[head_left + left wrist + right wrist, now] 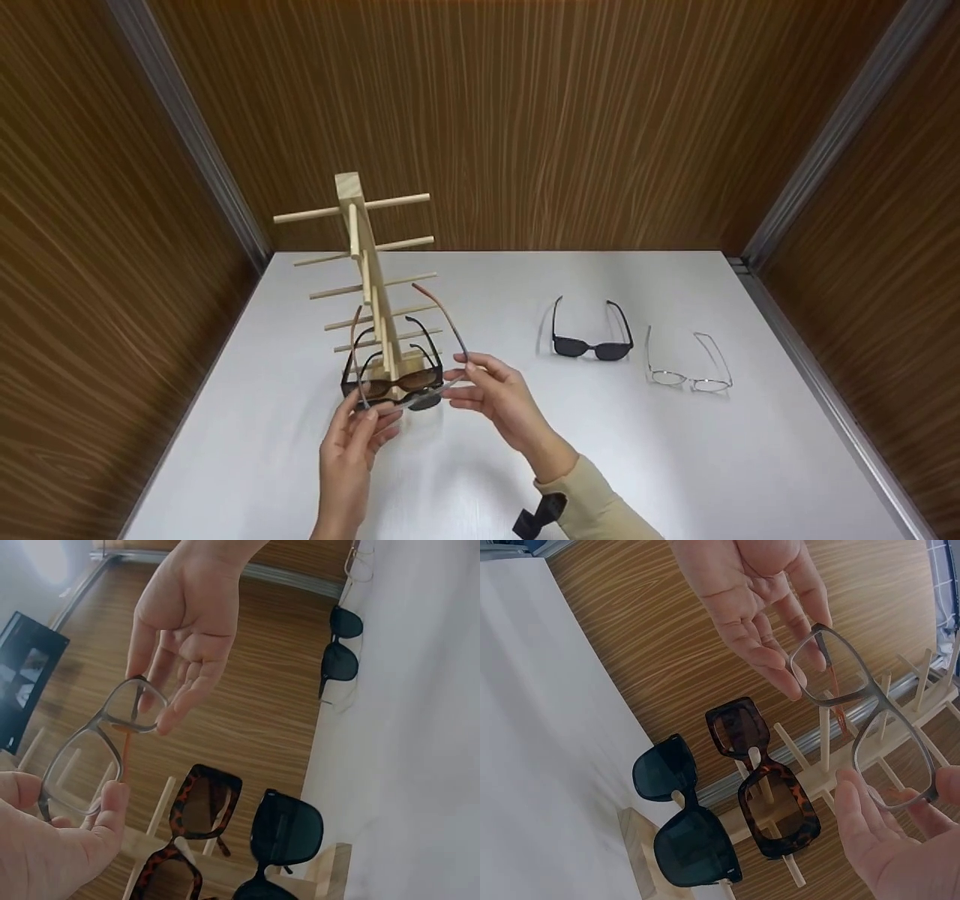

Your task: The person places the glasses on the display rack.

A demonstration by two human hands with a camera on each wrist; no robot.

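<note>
Before the wooden stand (347, 185), I am pinching the grey glasses (97, 719) with left hand (349, 446) and right hand (506, 405), apparently aligning; next is probably needing level lowering onto free pegs (354, 231).

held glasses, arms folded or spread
Spread: in the head view, both arms of the held glasses stick out forward, well apart and uncrossed.
</note>
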